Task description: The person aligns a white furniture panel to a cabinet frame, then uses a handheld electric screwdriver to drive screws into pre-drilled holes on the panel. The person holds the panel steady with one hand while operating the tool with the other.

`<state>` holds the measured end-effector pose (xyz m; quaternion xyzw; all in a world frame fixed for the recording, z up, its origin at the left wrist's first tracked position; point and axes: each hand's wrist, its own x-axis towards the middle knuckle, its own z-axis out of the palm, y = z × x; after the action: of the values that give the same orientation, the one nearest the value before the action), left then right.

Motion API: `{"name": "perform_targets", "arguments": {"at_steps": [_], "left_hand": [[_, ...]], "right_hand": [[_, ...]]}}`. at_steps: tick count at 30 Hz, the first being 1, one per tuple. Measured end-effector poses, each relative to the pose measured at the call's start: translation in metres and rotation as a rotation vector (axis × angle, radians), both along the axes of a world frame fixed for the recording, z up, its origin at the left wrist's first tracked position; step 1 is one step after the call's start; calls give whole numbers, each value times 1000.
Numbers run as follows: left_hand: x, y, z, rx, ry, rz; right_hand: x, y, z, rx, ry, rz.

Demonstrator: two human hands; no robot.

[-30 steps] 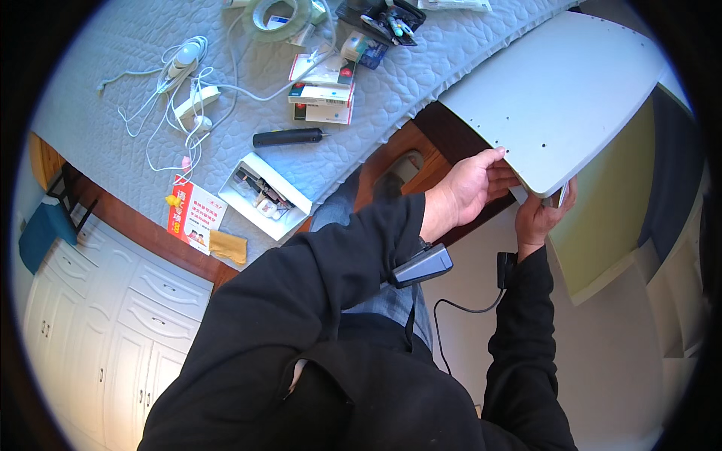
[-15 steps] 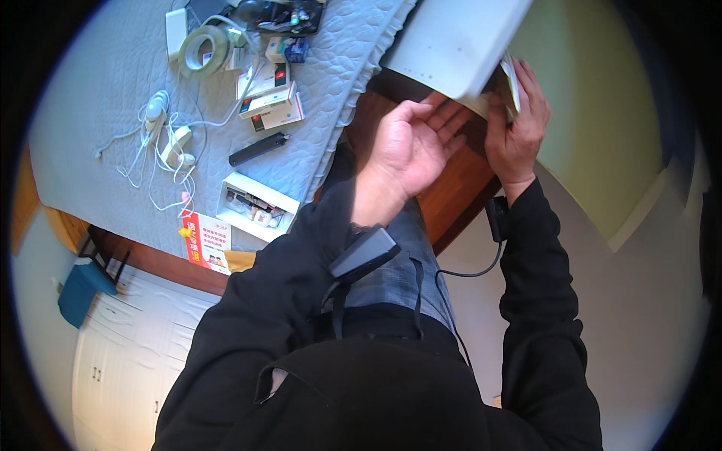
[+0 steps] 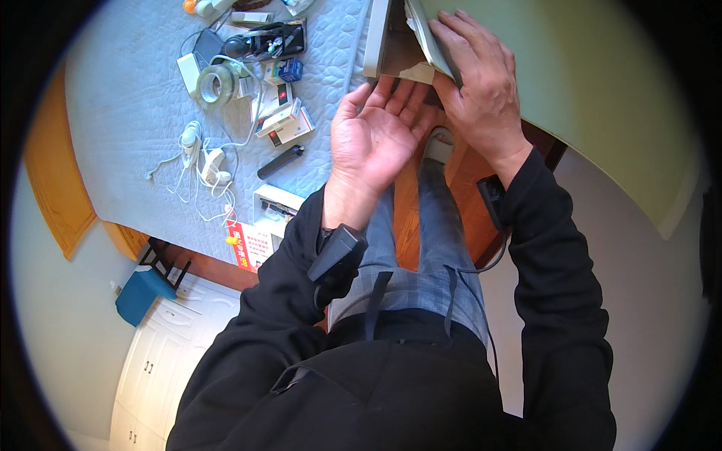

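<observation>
the left hand (image 3: 376,143) is wide open, palm up, with its fingers loose and a bit bent. its tips are by the low end of a thick white board with a smooth rounded edge (image 3: 376,41); i cannot tell if they touch it. the right hand (image 3: 481,86) holds the edge of a thin, pale, stiff panel (image 3: 429,41), its fingers bent over the outer side. the panel stands tilted at the top middle, just right of the white board, with a dark brown gap between them.

a small black box (image 3: 338,252) sits on the left wrist. to the left, on a light blue quilted bed cover (image 3: 143,90), lie a black stick-shaped tool (image 3: 280,161), a roll of clear tape (image 3: 216,84) and tangled white cords (image 3: 192,139).
</observation>
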<state>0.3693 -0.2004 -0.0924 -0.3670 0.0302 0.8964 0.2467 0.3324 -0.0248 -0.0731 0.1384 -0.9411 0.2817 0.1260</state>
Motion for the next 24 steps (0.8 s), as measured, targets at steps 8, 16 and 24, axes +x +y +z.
{"name": "perform_targets", "arguments": {"at_steps": [8, 16, 24], "left_hand": [[-6, -8, -6, -17, 49, -55], [-5, -9, -3, -97, 117, -109], [-15, -33, -6, -506, 233, -419]], "right_hand": [[2, -1, 5, -36, -26, 16], [12, 3, -5, -123, 94, 65], [73, -26, -8, -1128, -1099, -322]]}}
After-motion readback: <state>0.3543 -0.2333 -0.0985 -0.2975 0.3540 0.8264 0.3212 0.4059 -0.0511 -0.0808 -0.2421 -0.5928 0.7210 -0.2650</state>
